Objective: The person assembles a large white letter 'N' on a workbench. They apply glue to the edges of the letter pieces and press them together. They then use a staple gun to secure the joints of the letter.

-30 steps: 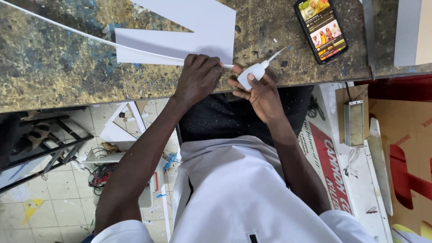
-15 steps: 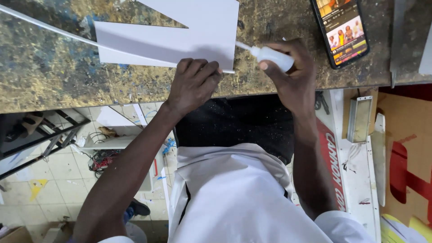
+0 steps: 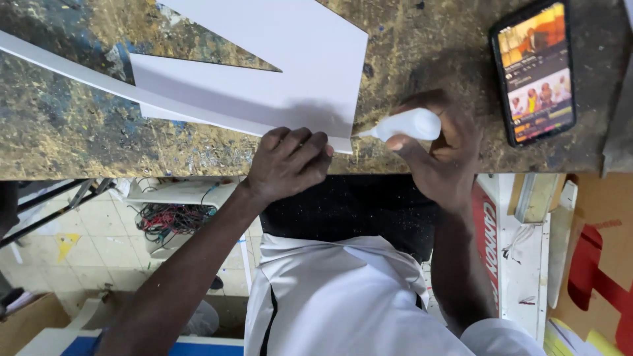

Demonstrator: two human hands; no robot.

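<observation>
My left hand (image 3: pixel 287 165) lies knuckles up, fingers curled, pressing the near corner of the white sheet (image 3: pixel 264 86); nothing enclosed in that grip. My right hand (image 3: pixel 438 155) wraps its grip tight around a small white squeeze bottle (image 3: pixel 402 125), nozzle touching the sheet's right edge. Sheet smooth, flat, angular, on the mottled, paint-flecked surface (image 3: pixel 66 138).
</observation>
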